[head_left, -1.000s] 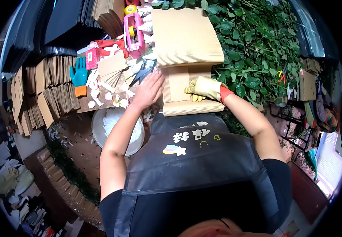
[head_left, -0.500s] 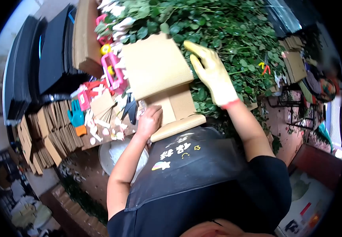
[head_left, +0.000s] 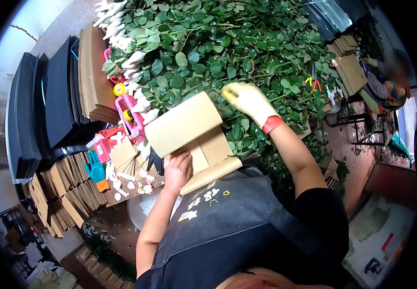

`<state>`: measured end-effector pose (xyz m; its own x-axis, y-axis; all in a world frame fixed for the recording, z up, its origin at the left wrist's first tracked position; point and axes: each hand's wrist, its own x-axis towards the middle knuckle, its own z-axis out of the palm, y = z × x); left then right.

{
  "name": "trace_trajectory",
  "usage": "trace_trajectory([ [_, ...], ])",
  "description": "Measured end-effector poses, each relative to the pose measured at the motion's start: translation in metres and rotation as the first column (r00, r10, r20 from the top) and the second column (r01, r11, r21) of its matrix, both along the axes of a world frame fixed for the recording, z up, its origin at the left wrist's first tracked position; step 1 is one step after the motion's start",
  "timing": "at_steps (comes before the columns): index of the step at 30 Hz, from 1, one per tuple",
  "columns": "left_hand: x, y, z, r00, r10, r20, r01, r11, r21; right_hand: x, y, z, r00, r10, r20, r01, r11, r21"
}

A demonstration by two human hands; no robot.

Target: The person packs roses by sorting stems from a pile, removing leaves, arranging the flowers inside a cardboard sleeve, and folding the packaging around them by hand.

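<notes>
A sheet of corrugated cardboard (head_left: 186, 123) lies in front of me, its far part curled up over smooth inner flaps and its near edge rolled towards my apron. My bare left hand (head_left: 178, 169) is at its left side, fingers bent and pressed together on the cardboard. My right hand (head_left: 249, 102), in a cream glove with a red cuff, is just beyond the sheet's right corner, over a heap of leafy green stems (head_left: 261, 53). Its fingers are curled together; whatever may be in them is hidden.
White-netted flower heads (head_left: 134, 60) line the heap's left edge. Near them are a pink tape dispenser (head_left: 130, 115), a teal glove (head_left: 94, 167) and cardboard stacks (head_left: 93, 72). Red-handled cutters (head_left: 316, 85) lie on the leaves. Another person (head_left: 391, 91) sits at the far right.
My right hand has gone from stretched, parted fingers to curled ones. The cardboard's far part has curled up more. My left hand stays at its left side, while the whole view has shifted.
</notes>
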<state>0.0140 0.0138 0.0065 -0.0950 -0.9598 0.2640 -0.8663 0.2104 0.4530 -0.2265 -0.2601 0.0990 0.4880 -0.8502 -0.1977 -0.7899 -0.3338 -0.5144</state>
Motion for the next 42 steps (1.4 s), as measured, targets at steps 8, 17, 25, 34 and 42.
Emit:
trace_trajectory([
  [8,0.000,0.004,-0.004,0.999,0.041,-0.021,-0.040,0.998,0.041,-0.031,-0.105,-0.104,0.925,-0.032,-0.380,-0.052,0.977,-0.209],
  [17,0.002,0.008,-0.015,0.997,0.059,-0.042,-0.056,0.997,0.061,-0.077,-0.098,0.031,0.995,0.038,-0.096,-0.081,0.866,-0.494],
  [25,0.001,0.009,-0.012,0.992,0.062,-0.111,-0.057,0.997,0.046,-0.103,-0.092,0.030,0.924,0.066,-0.375,-0.325,0.651,-0.686],
  [34,0.006,0.012,-0.012,0.996,0.037,-0.085,-0.033,0.999,0.041,-0.150,-0.074,0.066,0.984,0.150,0.095,-0.078,0.846,-0.528],
  [42,0.008,0.011,0.012,0.936,0.165,-0.312,-0.043,0.931,0.364,-0.138,0.023,0.062,0.872,0.007,0.490,-0.041,0.997,0.059],
])
